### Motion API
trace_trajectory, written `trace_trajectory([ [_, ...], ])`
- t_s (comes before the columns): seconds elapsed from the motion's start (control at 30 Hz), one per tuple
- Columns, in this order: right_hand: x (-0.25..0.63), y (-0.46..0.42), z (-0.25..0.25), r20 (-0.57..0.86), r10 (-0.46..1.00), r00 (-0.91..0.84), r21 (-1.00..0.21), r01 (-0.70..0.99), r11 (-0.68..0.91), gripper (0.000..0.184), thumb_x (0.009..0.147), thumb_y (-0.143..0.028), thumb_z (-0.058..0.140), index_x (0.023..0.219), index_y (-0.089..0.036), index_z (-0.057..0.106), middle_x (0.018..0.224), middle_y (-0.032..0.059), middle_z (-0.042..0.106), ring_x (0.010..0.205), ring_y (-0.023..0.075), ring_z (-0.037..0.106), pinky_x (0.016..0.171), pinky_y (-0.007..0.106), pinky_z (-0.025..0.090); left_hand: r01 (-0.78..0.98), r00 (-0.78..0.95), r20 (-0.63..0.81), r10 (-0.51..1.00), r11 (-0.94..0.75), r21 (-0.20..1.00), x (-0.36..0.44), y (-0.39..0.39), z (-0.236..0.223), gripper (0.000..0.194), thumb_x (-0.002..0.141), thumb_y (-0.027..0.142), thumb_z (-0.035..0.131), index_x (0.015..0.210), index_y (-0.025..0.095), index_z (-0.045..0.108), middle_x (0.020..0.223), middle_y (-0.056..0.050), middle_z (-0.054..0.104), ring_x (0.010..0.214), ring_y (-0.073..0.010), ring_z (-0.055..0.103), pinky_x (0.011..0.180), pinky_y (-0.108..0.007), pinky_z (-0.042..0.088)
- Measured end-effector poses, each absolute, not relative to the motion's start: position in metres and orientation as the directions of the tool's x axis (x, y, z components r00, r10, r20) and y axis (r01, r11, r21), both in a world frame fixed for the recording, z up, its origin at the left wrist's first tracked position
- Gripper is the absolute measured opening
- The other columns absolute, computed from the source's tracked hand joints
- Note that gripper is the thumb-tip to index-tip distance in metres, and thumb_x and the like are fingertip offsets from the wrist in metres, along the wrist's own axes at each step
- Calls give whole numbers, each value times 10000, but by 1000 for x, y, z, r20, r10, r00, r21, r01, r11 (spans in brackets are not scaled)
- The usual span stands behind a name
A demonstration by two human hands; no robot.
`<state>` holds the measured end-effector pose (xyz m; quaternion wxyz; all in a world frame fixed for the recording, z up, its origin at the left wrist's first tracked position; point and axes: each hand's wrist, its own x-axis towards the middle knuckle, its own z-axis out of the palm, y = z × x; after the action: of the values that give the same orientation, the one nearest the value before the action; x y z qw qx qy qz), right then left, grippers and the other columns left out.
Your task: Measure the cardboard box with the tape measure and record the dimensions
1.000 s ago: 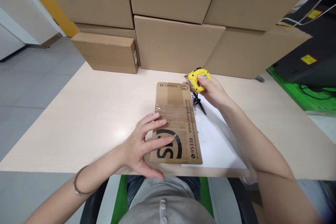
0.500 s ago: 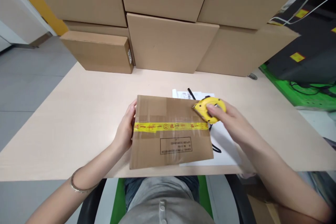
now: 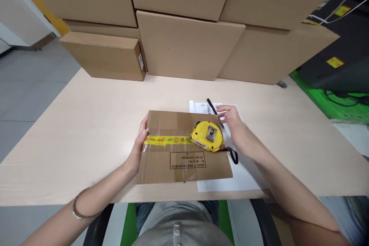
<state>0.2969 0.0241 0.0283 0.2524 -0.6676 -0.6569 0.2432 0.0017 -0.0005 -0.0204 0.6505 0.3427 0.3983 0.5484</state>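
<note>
A flat brown cardboard parcel [image 3: 173, 163] with a strip of yellow tape lies on the table in front of me. My left hand [image 3: 138, 147] grips its left edge, thumb on top. A yellow tape measure [image 3: 206, 135] with a black wrist strap rests on the parcel's right part. My right hand [image 3: 233, 123] hovers just right of the tape measure with fingers spread, holding nothing, close to a black pen [image 3: 212, 107]. The pen lies on a white printed sheet [image 3: 245, 173] that sticks out from under the parcel.
The pale wooden table [image 3: 86, 123] runs to a front edge near my lap. Large cardboard boxes [image 3: 187, 46] are stacked along the back, with a smaller box [image 3: 103, 55] at the back left. Green and black equipment [image 3: 340, 84] stands to the right.
The parcel was turned over from its printed face to the yellow-taped face. My right hand set the tape measure down on the parcel and let go, then moved right toward the pen.
</note>
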Motion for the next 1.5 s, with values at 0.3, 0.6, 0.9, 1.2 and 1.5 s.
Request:
trace_trajectory([
  [0.3,359,99,-19,-288,957,-23,-363,928,-87,468,924,-607,561,624,-248,537,679,76,674,685,269,616,686,367,415,-371,44,-217,975,218,903,6,-2,-16,609,868,494,660,1442,314,564,1546,-16,564,1461,-357,466,1170,-469,435],
  [0.6,365,74,-66,-6,993,122,-727,681,-88,576,971,-749,353,668,-266,437,581,3,501,622,206,506,624,333,397,-395,-5,-280,960,255,883,8,1,-8,578,787,446,704,1335,279,627,1484,-13,624,1456,-378,480,1171,-459,434],
  [0.9,337,44,-69,-19,986,166,-943,325,-72,594,911,-839,470,812,-261,566,508,-36,497,431,147,442,424,294,362,-384,5,-259,966,241,891,6,3,-10,564,776,445,714,1314,281,662,1402,-32,667,1375,-397,534,1033,-448,521],
  [1.2,363,107,-60,-24,1000,16,-979,202,-27,581,721,-747,790,706,-246,496,522,-15,636,363,88,484,345,222,341,-425,17,-285,958,265,865,5,5,-16,578,737,474,740,1277,296,633,1365,-26,668,1261,-379,611,948,-437,552],
  [1.5,358,114,-63,-61,997,-56,-962,270,-44,432,665,-440,919,652,-226,543,458,-34,597,350,72,448,337,200,313,-399,7,-278,961,258,880,1,5,-19,548,760,454,729,1276,295,637,1408,-25,641,1335,-373,561,991,-428,536],
])
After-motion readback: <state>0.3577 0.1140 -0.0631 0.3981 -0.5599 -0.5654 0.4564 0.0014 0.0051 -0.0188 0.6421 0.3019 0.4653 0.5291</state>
